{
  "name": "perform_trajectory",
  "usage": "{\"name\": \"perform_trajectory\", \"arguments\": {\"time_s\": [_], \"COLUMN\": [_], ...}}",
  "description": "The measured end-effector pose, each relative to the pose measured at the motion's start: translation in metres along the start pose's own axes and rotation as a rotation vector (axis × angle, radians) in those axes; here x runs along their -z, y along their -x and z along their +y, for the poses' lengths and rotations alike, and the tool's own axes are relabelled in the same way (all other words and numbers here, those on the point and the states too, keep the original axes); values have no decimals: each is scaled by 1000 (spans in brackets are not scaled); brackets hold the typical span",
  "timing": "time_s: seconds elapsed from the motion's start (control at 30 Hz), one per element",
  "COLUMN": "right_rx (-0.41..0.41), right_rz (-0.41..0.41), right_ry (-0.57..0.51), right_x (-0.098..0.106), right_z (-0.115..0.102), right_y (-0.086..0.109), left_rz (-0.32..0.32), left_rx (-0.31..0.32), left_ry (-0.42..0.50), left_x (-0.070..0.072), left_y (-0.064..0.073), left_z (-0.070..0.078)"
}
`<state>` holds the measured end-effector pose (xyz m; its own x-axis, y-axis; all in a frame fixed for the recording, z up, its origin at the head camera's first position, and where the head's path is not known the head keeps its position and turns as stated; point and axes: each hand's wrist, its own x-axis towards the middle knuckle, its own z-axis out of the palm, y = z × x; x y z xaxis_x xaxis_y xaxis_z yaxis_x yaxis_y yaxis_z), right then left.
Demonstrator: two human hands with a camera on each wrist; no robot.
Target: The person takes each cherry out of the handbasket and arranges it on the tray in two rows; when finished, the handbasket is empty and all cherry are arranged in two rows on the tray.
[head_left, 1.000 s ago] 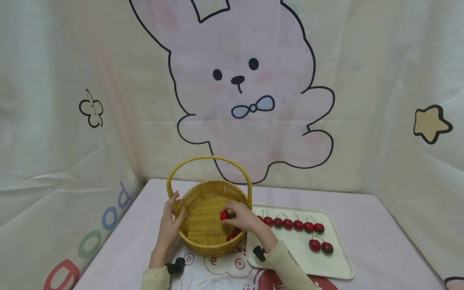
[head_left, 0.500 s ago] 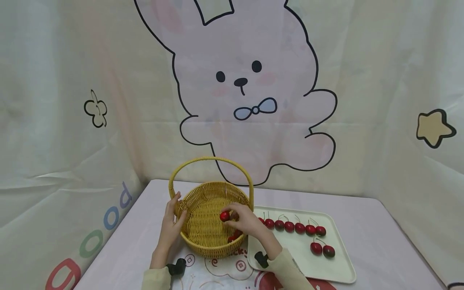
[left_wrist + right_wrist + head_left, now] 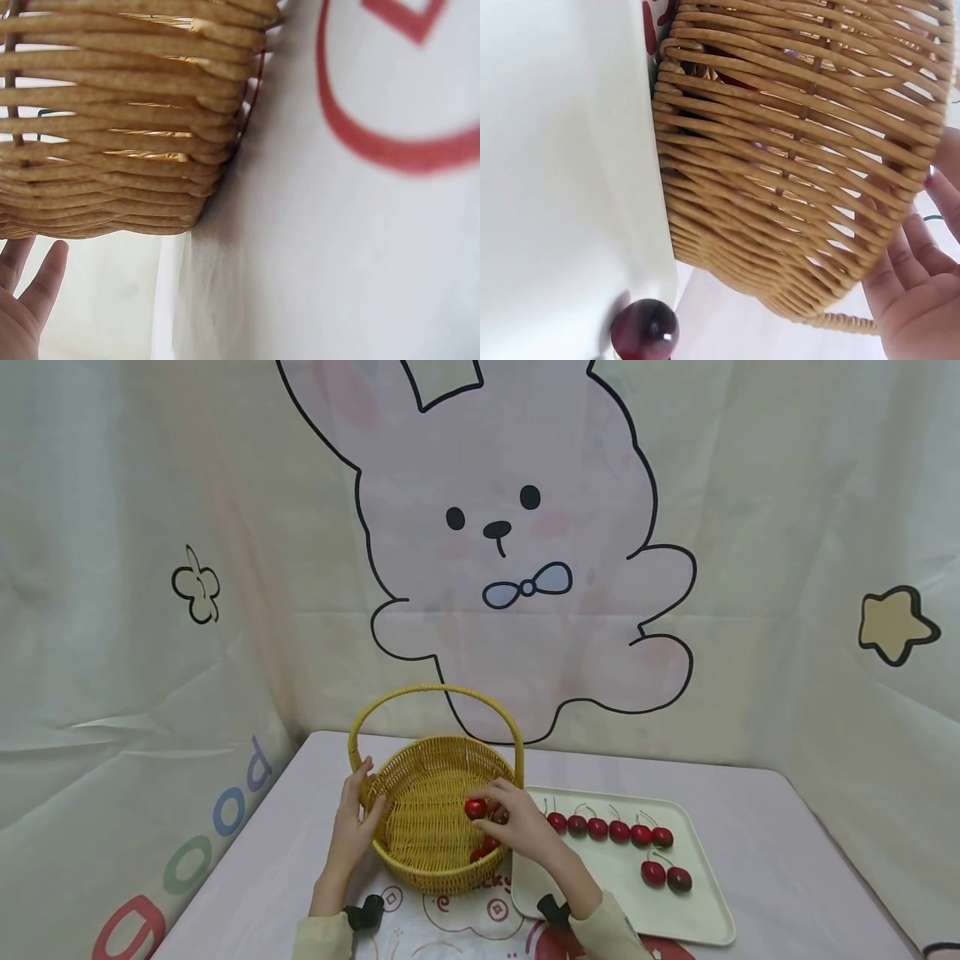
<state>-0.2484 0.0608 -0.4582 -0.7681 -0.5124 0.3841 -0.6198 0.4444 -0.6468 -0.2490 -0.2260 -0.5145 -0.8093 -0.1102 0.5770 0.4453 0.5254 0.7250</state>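
Observation:
A yellow woven basket (image 3: pixel 420 827) with a tall handle stands on the table. My left hand (image 3: pixel 351 827) rests against its left side, fingers fairly straight; in the left wrist view the fingertips (image 3: pixel 51 270) reach the basket's edge. Over the basket's right rim, my right hand (image 3: pixel 517 822) holds a bright red cherry (image 3: pixel 476 808) near thumb and forefinger, with a darker cherry (image 3: pixel 499 815) tucked beside it. More red cherries (image 3: pixel 480 853) lie low inside, partly hidden by the rim. The right wrist view shows that hand (image 3: pixel 922 292) beyond the basket's weave.
Right of the basket lies a white rectangular tray (image 3: pixel 600 893). A row of several stemmed cherries (image 3: pixel 597 829) runs along its back, and a pair of cherries (image 3: pixel 653 873) sits nearer its right side. A printed cloth (image 3: pixel 450 935) covers the table's front.
My right hand has shifted slightly right toward the basket's rim, and the cherries at its fingers moved along with it. My left hand keeps its place at the basket.

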Motion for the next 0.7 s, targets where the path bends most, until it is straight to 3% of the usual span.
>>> {"name": "perform_trajectory", "arguments": {"time_s": [0.47,0.7], "right_rx": [35,-10], "right_rz": [103,110], "right_ry": [23,90], "right_x": [18,27], "right_z": [-10,-7], "right_y": [24,36], "left_rz": [-5,-1], "left_rx": [12,5], "left_ry": [-1,-8], "left_x": [0,0], "left_y": [1,1], "left_z": [0,0]}}
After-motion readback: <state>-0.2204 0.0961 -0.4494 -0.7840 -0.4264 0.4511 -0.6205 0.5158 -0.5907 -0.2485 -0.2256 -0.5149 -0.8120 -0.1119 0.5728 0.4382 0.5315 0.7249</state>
